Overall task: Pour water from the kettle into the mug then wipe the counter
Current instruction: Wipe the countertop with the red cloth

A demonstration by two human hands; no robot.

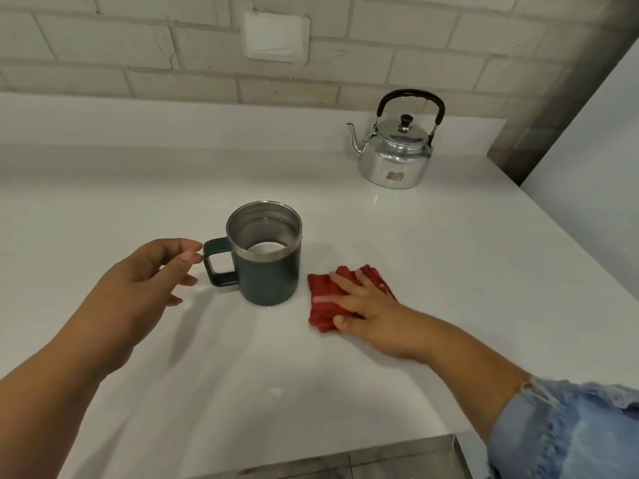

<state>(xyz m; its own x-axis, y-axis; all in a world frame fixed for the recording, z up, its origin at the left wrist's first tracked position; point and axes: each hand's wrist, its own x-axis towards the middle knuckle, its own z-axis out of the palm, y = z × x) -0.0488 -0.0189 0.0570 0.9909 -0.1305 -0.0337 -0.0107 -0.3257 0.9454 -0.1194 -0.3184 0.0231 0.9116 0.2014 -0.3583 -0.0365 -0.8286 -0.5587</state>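
A dark green mug [268, 271] with a steel rim stands upright mid-counter, water visible inside, its handle pointing left. My left hand [152, 271] hovers just left of the handle, fingers curled apart, fingertips almost touching it but holding nothing. Right of the mug lies a folded red cloth [323, 305] flat on the white counter [449, 254]. My right hand [363, 302] presses down on the cloth, fingers spread over it and thumb at its near edge. The silver kettle [396, 157], black handle raised and lid on, stands upright at the back right, spout pointing left.
A white brick wall [173, 46] with a covered wall plate [276, 36] runs behind the counter. A grey pillar [560, 98] bounds the back right corner. The counter's front edge [345, 447] drops off near the bottom, and its right edge slants past the kettle.
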